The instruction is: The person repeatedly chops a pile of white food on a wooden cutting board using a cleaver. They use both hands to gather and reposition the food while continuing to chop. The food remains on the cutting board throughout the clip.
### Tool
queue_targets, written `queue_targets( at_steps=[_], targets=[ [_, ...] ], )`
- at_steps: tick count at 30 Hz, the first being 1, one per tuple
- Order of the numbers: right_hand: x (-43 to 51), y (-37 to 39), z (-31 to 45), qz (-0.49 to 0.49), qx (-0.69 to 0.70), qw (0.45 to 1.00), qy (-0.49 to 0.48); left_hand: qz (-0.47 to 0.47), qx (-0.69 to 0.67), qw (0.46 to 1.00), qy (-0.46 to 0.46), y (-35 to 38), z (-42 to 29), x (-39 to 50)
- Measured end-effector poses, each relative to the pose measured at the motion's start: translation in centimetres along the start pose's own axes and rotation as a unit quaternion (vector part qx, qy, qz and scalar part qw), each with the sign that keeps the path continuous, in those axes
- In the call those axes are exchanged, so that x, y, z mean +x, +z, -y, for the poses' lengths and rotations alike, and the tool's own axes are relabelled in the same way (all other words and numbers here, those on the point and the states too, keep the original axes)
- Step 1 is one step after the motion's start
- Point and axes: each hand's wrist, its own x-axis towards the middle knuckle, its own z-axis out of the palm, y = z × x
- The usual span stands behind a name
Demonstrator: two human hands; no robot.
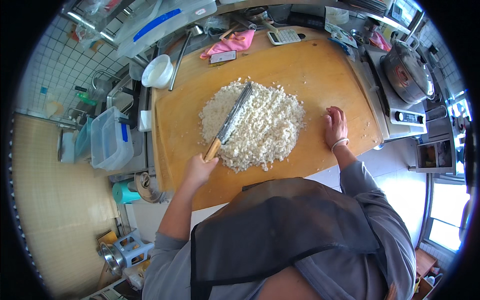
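Note:
A broad heap of white, finely chopped food (268,125) lies on a large wooden board (318,71); its exact kind cannot be told. My left hand (200,169) grips the wooden handle of a long-bladed knife (235,112) at the heap's near left side. The blade slants away from me across the heap's left part, with white bits stuck along it. My right hand (336,125), with a pale bangle at the wrist, rests on the board to the right of the heap, holding nothing, its fingers slightly curled and apart.
At the board's far edge are a pink cloth (240,41), a small box (223,58) and a calculator (284,36). A white tub (157,71) stands at the far left corner. Right of the board, a lidded metal pot (407,75) sits on a cooker. Clear plastic bins (112,140) stand at left.

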Motion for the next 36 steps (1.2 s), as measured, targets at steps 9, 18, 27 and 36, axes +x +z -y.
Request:
queue_targets(
  at_steps=[9, 18, 27, 36],
  targets=[
    [-0.1, 0.1, -0.1, 0.009, 0.014, 1.0, 0.013, -0.005, -0.03, 0.999, -0.015, -0.3, 1.1, 0.5],
    [-0.1, 0.3, -0.3, 0.005, -0.004, 1.0, -0.002, -0.033, -0.042, 0.997, -0.05, -0.4, 1.9, 0.5],
    [-0.1, -0.1, 0.2, 0.012, -0.012, 1.0, 0.001, 0.027, -0.074, 0.996, -0.047, -1.7, 2.0, 1.0],
    [-0.1, -0.1, 0.3, 0.018, -0.02, 1.0, -0.017, -0.058, -0.016, 0.998, -0.024, -2.5, 1.9, 0.7]
  ],
)
